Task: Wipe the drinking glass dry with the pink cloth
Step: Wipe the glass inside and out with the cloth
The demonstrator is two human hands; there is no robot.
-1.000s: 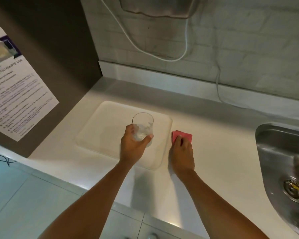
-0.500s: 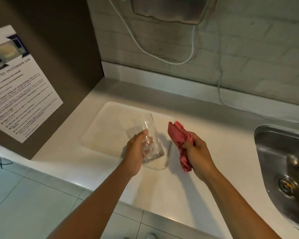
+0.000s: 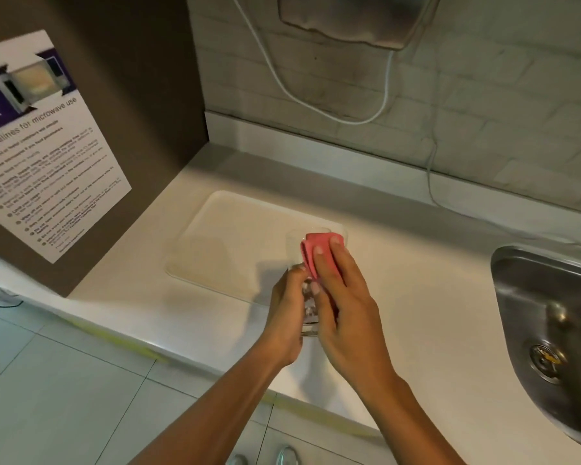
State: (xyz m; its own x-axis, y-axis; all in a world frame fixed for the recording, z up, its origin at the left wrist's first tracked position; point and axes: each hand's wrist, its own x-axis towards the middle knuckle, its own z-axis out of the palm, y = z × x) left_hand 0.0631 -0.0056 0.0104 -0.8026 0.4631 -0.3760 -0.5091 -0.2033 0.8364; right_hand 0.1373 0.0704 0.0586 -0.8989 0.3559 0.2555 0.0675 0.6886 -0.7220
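Observation:
The clear drinking glass (image 3: 307, 310) is lifted off the counter and tilted, its mouth pointing away from me. My left hand (image 3: 284, 307) grips its lower part from the left. My right hand (image 3: 341, 297) presses the folded pink cloth (image 3: 316, 250) flat against the glass's right and upper side, fingers spread over the cloth. Most of the glass is hidden between the two hands.
A white tray (image 3: 222, 236) lies on the pale counter (image 3: 416, 297) just beyond the hands. A steel sink (image 3: 550, 317) is at the right. A dark panel with a paper notice (image 3: 41, 156) stands at the left; a white cable (image 3: 316, 105) hangs on the tiled wall.
The left hand lifted the glass off the tray and tilted it. The right hand picked the pink cloth up from the counter and brought it onto the glass.

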